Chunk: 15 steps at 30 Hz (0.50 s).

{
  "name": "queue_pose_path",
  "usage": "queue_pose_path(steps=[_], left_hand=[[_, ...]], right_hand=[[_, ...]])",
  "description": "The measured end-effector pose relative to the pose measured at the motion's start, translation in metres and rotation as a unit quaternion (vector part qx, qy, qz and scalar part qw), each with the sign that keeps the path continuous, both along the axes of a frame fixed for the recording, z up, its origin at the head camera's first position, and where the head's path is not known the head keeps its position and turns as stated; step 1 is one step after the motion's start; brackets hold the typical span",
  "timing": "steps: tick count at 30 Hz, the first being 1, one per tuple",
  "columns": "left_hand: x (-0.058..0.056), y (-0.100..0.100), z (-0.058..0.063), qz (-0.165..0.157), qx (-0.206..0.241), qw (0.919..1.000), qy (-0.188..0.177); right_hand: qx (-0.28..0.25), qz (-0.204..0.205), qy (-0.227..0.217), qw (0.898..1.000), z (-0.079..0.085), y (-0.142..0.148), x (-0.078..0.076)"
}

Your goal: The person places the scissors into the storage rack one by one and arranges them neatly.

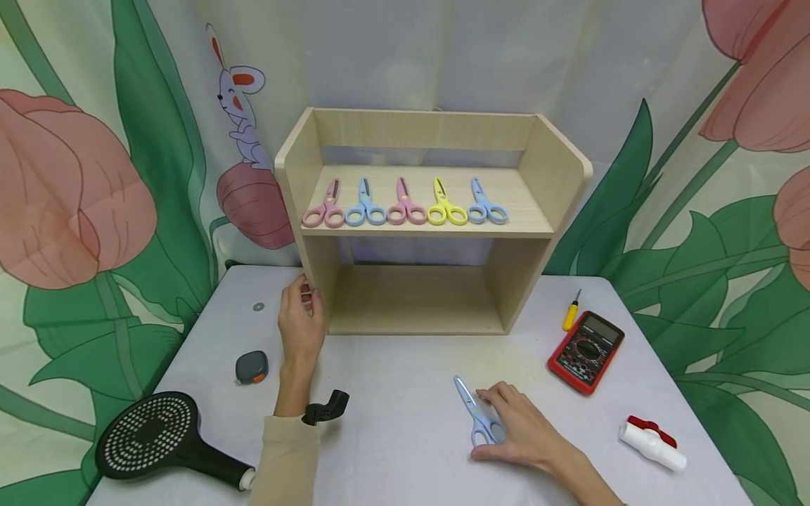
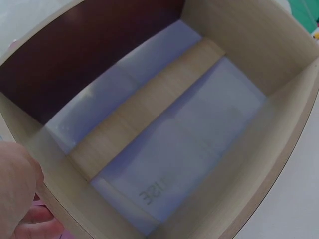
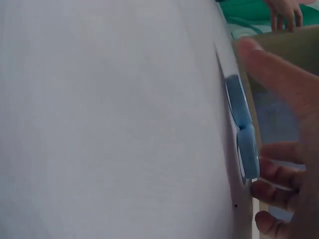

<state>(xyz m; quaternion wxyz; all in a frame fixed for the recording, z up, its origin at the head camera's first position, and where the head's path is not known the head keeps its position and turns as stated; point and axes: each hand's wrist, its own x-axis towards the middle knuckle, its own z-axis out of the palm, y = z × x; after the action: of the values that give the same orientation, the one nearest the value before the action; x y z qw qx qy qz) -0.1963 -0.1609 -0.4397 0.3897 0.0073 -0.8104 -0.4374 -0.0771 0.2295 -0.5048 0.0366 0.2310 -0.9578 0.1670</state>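
Observation:
A pair of blue scissors (image 1: 484, 424) lies on the white tabletop, its blades pointing away from me. Around its handles my right hand (image 1: 522, 430) is spread, thumb on the near side and fingers beyond; the right wrist view shows the thumb apart from the scissors (image 3: 239, 102). My left hand (image 1: 300, 316) touches the left side of a light wooden shelf (image 1: 430, 130), its fingers loosely bent against the outer face. Several scissors stand in a row on the upper board: pink, blue, pink, yellow (image 1: 446, 209) and blue.
On the right lie a yellow-handled screwdriver (image 1: 571, 315), a red multimeter (image 1: 586, 353) and a white pipe valve (image 1: 653, 445) with a red handle. On the left are a black shower head (image 1: 152, 436), a tape measure (image 1: 252, 367) and a small grey washer (image 1: 258, 307).

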Motion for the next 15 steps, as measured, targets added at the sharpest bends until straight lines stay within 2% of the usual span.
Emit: queue_pose_path(steps=[6,8,11,15], left_hand=[[0.0002,-0.0014,-0.0007,0.002,0.001,1.0000,-0.004],[0.0002,-0.0014,-0.0010,0.000,0.000,1.0000,-0.009],[0.0001,-0.0010,-0.0013,-0.003,0.000,0.9999,-0.014],[0.0003,-0.0002,-0.0009,-0.004,0.000,0.9998,-0.017]], right_hand=[[0.027,-0.008,-0.048,0.998,0.0038,-0.0037,0.0026],[0.024,-0.007,-0.047,0.999,0.0055,-0.0046,0.0030],[0.012,0.003,-0.019,1.000,0.0074,-0.0050,0.0030],[-0.003,0.020,0.045,0.999,0.0095,-0.0048,-0.0005]])
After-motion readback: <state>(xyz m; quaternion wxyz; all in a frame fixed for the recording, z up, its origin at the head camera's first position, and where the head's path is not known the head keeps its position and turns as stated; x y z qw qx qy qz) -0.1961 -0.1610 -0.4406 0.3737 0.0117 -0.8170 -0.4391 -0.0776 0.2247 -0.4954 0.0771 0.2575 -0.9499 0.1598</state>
